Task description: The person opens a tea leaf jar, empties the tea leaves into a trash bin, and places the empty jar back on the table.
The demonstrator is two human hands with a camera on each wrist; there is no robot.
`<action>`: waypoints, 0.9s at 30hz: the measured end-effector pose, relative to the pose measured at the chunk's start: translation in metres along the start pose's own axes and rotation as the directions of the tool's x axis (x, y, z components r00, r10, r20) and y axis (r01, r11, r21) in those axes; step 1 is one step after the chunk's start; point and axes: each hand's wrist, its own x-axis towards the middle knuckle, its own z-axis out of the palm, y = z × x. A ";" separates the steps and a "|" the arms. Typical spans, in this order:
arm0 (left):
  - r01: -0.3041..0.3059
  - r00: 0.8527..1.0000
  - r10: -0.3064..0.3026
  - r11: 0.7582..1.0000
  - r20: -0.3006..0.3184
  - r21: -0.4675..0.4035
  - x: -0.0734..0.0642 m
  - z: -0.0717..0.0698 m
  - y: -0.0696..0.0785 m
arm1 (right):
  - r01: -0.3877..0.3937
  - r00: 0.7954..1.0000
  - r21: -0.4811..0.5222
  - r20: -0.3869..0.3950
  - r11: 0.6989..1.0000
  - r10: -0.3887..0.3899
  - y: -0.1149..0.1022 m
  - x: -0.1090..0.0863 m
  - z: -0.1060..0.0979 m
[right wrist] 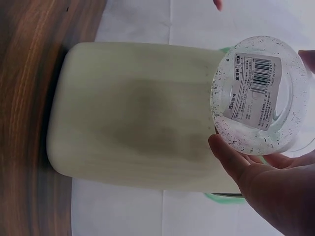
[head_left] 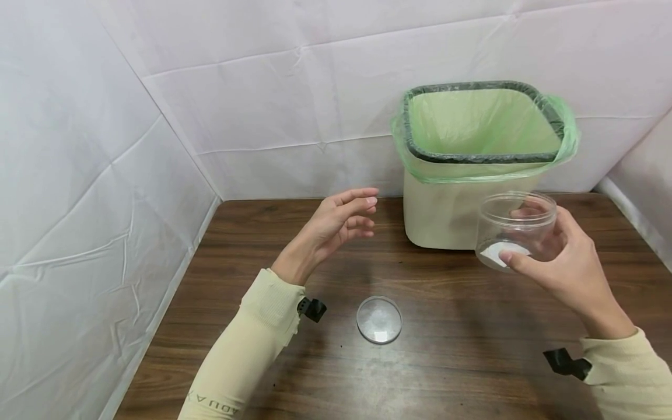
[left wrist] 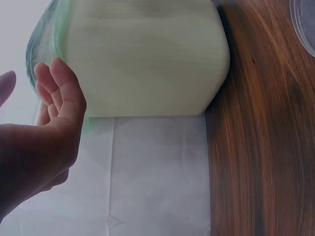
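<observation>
My right hand point(head_left: 574, 265) grips a clear round plastic jar point(head_left: 517, 224) from its right side, held above the table in front of the bin. The jar is lidless, and a white label with a barcode point(right wrist: 256, 91) is stuck under its base, with dark specks around it. Left of the bin, my left hand point(head_left: 341, 219) hovers over the table with loosely bent fingers and holds nothing. A clear round lid point(head_left: 379, 319) lies flat on the table between the two arms. In the left wrist view, the left hand point(left wrist: 54, 118) is near the bin's side.
A cream bin point(head_left: 441, 216) lined with a green bag point(head_left: 488, 125) and ringed by a dark grey rim stands at the table's back right. White cloth point(head_left: 262, 105) hangs behind and on both sides of the dark wooden table point(head_left: 252, 233).
</observation>
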 end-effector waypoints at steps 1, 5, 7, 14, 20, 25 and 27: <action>-0.001 1.000 0.001 1.000 -0.001 0.000 0.000 0.000 0.000 | -0.001 1.000 -0.021 0.001 1.000 0.001 0.001 -0.001 0.000; -0.002 1.000 0.002 1.000 -0.003 -0.004 -0.001 -0.001 -0.001 | -0.004 1.000 -0.063 0.003 0.998 0.004 0.002 -0.002 0.001; -0.001 1.000 0.001 1.000 -0.003 -0.006 -0.001 -0.002 -0.001 | -0.002 1.000 -0.054 0.005 0.999 0.003 0.004 -0.003 0.002; -0.002 1.000 0.002 1.000 -0.002 -0.001 -0.002 -0.003 -0.002 | -0.011 1.000 -0.050 0.010 0.999 0.012 0.011 -0.007 0.005; 0.001 1.000 -0.001 1.000 -0.007 0.006 -0.004 -0.004 -0.003 | -0.020 1.000 -0.079 0.020 0.997 0.021 0.019 -0.010 0.008; 0.006 1.000 -0.006 1.000 -0.012 0.007 -0.005 -0.006 -0.004 | -0.025 0.999 -0.209 0.023 0.978 0.030 0.022 -0.013 0.010; 0.004 1.000 -0.004 1.000 -0.008 0.010 -0.005 -0.006 -0.005 | -0.021 0.999 -0.242 0.026 0.970 0.028 0.023 -0.014 0.011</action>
